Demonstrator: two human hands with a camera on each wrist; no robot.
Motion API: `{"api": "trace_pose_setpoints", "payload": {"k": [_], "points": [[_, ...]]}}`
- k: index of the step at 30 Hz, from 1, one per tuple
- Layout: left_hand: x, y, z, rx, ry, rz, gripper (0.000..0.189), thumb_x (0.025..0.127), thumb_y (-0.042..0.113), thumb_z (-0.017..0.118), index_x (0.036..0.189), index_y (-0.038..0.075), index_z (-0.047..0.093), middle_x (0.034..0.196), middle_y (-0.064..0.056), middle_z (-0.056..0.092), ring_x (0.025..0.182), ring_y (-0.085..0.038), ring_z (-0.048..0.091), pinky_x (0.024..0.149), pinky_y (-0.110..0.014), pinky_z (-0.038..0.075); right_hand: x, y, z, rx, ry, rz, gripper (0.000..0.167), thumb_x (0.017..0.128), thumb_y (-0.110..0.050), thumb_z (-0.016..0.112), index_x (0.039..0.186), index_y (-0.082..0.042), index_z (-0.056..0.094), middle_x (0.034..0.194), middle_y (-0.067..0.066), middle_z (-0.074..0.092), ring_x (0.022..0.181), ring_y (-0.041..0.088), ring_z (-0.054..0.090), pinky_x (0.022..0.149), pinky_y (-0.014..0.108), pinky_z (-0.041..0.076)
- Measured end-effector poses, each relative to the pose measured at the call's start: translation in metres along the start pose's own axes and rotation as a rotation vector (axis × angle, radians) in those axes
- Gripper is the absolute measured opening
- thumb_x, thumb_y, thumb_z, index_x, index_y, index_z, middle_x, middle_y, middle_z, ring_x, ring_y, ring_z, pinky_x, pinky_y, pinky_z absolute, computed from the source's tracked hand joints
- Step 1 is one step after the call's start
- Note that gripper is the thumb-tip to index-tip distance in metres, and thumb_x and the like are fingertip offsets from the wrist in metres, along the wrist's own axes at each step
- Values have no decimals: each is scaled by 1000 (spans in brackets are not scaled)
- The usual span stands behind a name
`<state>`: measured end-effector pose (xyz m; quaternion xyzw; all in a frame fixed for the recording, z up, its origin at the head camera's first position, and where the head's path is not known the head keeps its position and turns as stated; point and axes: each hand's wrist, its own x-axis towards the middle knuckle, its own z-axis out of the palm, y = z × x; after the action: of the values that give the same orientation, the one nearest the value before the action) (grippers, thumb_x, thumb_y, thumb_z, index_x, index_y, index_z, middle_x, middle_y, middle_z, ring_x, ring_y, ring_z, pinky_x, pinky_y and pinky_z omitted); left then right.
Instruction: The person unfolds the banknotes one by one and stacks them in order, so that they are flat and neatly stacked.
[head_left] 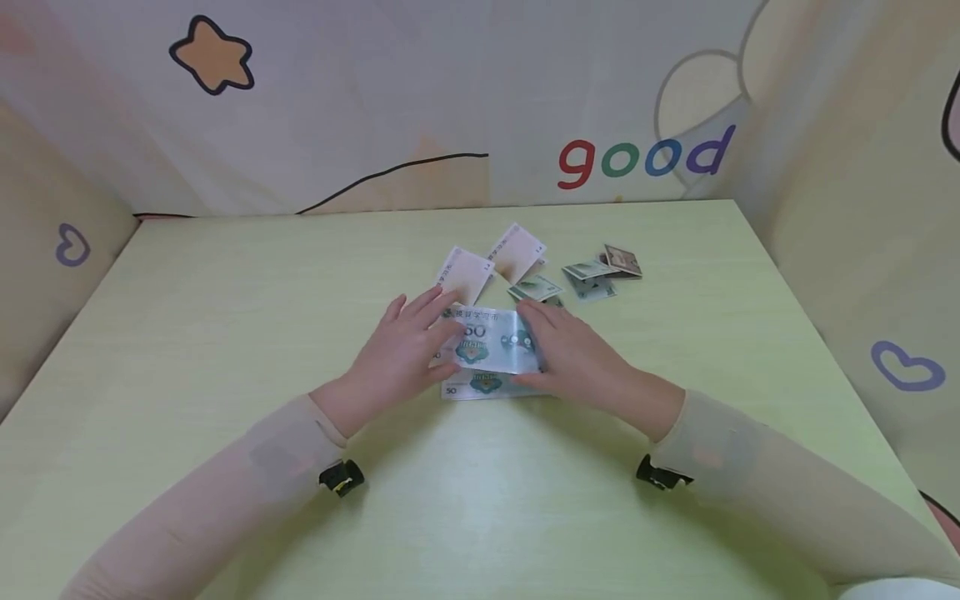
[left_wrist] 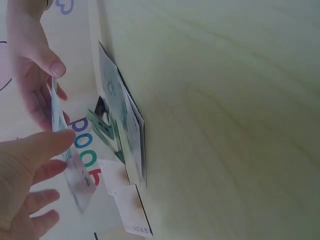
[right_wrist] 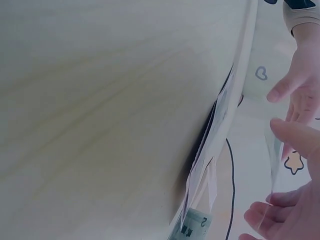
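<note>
Between both hands is a green-white 50 play banknote [head_left: 491, 343], lifted off the table, as the left wrist view shows. My left hand [head_left: 401, 346] pinches its left end, thumb on the near face and fingers beyond. At the other end my right hand [head_left: 581, 350] grips it between thumb and fingers. Beneath lies a small stack of banknotes [left_wrist: 125, 110], apart from the raised one. The top of that stack is another 50 banknote [head_left: 487, 387], partly covered in the head view. The right wrist view shows the raised note [right_wrist: 273, 155] nearly edge-on.
Two folded pale purple notes, one nearer [head_left: 465, 271] and one farther [head_left: 516, 250], stand behind the hands. To their right are a folded green note [head_left: 536, 288], another green note [head_left: 588, 271] and a brown note [head_left: 624, 260]. Printed curtains surround the pale table [head_left: 225, 317].
</note>
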<state>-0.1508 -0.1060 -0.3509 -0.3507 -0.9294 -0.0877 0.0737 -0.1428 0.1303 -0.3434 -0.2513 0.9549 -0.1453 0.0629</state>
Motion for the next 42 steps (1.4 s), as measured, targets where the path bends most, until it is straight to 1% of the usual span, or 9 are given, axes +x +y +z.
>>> {"api": "trace_pose_setpoints", "payload": {"k": [5, 8, 11, 17, 22, 25, 30, 34, 42], "points": [[2, 2, 3, -15, -56, 74, 42, 78, 29, 76, 113, 10, 62, 140, -11, 43, 129, -28, 38, 104, -55, 26, -4, 4, 0, 63, -46, -17, 89, 78, -33, 75, 143, 2, 26, 146, 19, 31, 130, 32, 34, 106, 45, 30], [2, 3, 5, -31, -65, 88, 43, 78, 30, 76, 113, 10, 62, 137, -10, 47, 126, -25, 42, 105, -53, 27, -5, 7, 0, 103, -61, -35, 88, 78, -32, 76, 143, 1, 26, 145, 18, 32, 128, 30, 36, 105, 44, 31], [2, 3, 7, -46, -56, 96, 43, 78, 31, 76, 112, 10, 62, 135, -10, 48, 124, -24, 43, 105, -50, 28, -6, 10, 0, 124, -64, -56, 88, 78, -31, 76, 143, 1, 26, 145, 18, 32, 128, 30, 35, 105, 44, 31], [5, 6, 8, -125, -27, 115, 44, 79, 33, 74, 113, 8, 60, 133, -12, 49, 114, -26, 51, 98, -39, 40, -8, 14, 1, 113, -66, -83, 88, 79, -32, 75, 143, 3, 26, 146, 19, 31, 132, 32, 31, 107, 44, 27], [8, 10, 8, -166, -3, 141, 43, 80, 32, 73, 113, 7, 59, 132, -13, 49, 113, -27, 51, 96, -38, 42, -7, 15, 1, 94, -52, -109, 88, 78, -31, 76, 143, 4, 27, 145, 19, 33, 131, 32, 33, 107, 43, 28], [9, 10, 6, -181, -11, 129, 47, 80, 30, 74, 117, 6, 56, 130, -12, 48, 109, -25, 52, 94, -35, 43, -5, 16, 0, 72, -38, -116, 88, 78, -30, 76, 143, 4, 27, 144, 19, 34, 130, 32, 34, 106, 44, 29], [10, 11, 5, -170, -65, 92, 56, 80, 31, 73, 126, 7, 52, 128, -11, 46, 101, -22, 53, 90, -33, 46, -4, 21, -1, 14, -37, -101, 89, 79, -32, 75, 145, 1, 26, 146, 16, 33, 131, 31, 32, 106, 44, 28], [12, 11, 7, -124, -108, 99, 56, 80, 33, 73, 126, 7, 53, 126, -12, 47, 98, -23, 53, 88, -34, 46, -5, 24, 0, -11, -42, -120, 87, 78, -33, 76, 144, 1, 30, 147, 16, 31, 133, 32, 31, 106, 45, 28], [17, 11, 13, -84, -254, 55, 55, 81, 35, 72, 126, 9, 54, 127, -13, 50, 100, -26, 54, 91, -37, 45, -7, 27, 3, -53, -89, -189, 79, 79, -36, 74, 139, 1, 39, 147, 19, 31, 132, 34, 31, 105, 46, 30]]}}
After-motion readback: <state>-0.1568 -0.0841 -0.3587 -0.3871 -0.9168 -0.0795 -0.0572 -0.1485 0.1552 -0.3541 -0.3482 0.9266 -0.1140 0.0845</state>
